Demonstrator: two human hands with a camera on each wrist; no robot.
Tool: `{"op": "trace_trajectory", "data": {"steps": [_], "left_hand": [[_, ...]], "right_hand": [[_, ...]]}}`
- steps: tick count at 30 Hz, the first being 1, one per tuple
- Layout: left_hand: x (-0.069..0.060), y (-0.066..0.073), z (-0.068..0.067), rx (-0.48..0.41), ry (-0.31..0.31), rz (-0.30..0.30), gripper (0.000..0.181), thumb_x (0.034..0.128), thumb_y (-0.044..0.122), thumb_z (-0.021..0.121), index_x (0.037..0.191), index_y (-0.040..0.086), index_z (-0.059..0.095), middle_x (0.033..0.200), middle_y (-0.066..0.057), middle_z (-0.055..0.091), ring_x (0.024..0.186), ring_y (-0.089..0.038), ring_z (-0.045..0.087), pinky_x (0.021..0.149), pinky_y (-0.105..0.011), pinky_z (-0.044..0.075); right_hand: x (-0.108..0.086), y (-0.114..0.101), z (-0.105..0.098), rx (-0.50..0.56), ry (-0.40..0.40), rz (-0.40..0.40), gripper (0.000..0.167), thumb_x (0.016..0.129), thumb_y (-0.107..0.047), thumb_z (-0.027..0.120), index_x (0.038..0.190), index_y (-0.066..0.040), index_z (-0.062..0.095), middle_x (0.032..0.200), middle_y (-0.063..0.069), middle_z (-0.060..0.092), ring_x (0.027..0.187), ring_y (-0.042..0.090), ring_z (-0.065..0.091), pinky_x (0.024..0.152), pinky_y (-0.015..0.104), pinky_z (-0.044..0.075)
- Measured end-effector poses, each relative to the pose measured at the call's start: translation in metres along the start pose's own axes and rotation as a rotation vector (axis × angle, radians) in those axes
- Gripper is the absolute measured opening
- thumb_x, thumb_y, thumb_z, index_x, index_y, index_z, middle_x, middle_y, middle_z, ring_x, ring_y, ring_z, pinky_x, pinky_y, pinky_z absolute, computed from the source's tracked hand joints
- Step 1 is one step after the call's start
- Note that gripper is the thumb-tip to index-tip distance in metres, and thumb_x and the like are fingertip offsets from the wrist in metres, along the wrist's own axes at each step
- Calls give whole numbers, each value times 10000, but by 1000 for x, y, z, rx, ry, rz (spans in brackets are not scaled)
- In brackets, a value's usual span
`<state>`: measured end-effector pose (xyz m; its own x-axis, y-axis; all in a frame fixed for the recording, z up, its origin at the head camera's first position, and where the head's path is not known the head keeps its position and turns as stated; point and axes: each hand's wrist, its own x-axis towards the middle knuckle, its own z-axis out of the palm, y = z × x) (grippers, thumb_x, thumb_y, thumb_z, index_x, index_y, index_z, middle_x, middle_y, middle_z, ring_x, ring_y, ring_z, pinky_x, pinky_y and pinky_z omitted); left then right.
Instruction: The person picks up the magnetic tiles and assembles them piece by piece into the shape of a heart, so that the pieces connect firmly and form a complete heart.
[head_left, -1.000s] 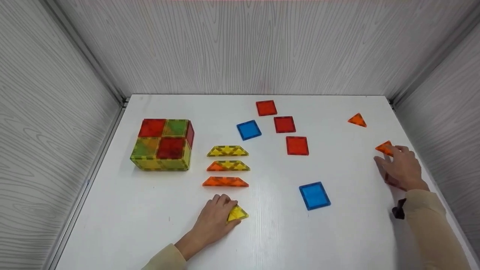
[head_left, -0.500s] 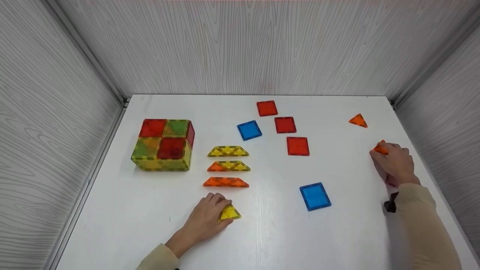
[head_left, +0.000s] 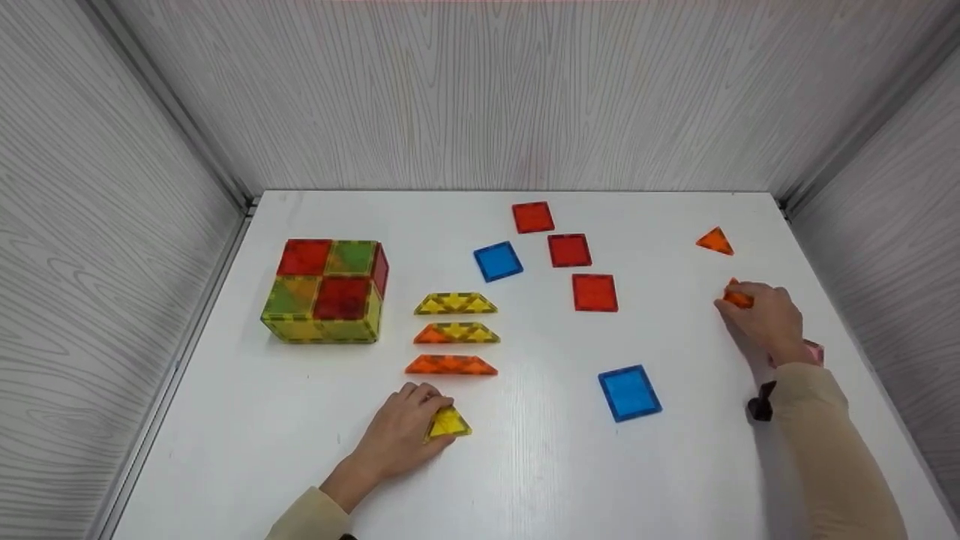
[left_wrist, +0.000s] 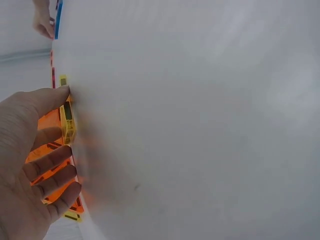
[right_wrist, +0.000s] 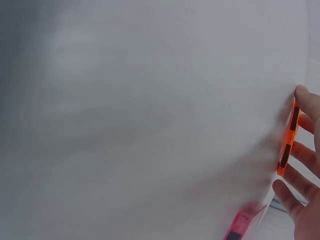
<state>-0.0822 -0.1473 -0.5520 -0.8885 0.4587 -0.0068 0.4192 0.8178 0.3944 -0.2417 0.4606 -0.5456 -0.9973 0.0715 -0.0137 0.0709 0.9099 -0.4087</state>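
Observation:
My left hand (head_left: 397,431) pinches a clear yellow triangular magnetic tile (head_left: 448,422) between thumb and fingers near the table's front. In the left wrist view, the thumb lies on the edge of this yellow tile (left_wrist: 67,117). Just beyond are three trapezoid strips of joined tiles: an orange strip (head_left: 451,365), an orange-and-yellow strip (head_left: 456,333) and a yellow strip (head_left: 455,304). On the right, my right hand (head_left: 769,319) holds an orange triangular tile (head_left: 739,299) by thumb and fingers; the right wrist view shows this orange tile (right_wrist: 288,140) edge-on. Its far part is covered by the fingers.
A red, green and yellow tile box (head_left: 322,328) stands at left. Several red square tiles (head_left: 595,292) and two blue ones, a near blue tile (head_left: 630,393) among them, lie mid-table. Another orange triangle (head_left: 716,241) and a pink tile (head_left: 816,352) are at right.
My right hand has taken hold of the orange triangle and moved it left, uncovering part of the pink tile. My left hand has slid the yellow triangle a little left.

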Motion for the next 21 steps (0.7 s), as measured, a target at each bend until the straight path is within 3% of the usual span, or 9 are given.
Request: {"op": "trace_trajectory", "data": {"steps": [4, 11, 21], "left_hand": [[1, 0, 0, 16, 9, -2, 462, 912, 447, 808, 1276, 174, 728, 1185, -1, 679, 1083, -201, 580, 923, -413, 550], [2, 0, -3, 6, -1, -19, 458, 910, 429, 810, 1281, 173, 731, 1183, -2, 683, 1076, -203, 577, 929, -422, 546], [6, 7, -1, -12, -8, -14, 460, 931, 402, 792, 1320, 164, 735, 1218, 3, 695, 1089, -199, 586, 930, -411, 552]], "right_hand": [[-4, -10, 1, 13, -18, -22, 619, 1016, -454, 674, 1426, 6, 619, 1434, 337, 555, 1223, 529, 510, 1034, 695, 481], [-17, -40, 4, 10, -25, -70, 618, 1001, -479, 698, 1431, -40, 636, 1436, 292, 562, 1270, 511, 474, 1036, 688, 479], [-50, -109, 17, 11, -27, -297, 539, 942, -384, 796, 1364, -62, 702, 1403, 224, 649, 1244, 438, 582, 967, 617, 567]]}}
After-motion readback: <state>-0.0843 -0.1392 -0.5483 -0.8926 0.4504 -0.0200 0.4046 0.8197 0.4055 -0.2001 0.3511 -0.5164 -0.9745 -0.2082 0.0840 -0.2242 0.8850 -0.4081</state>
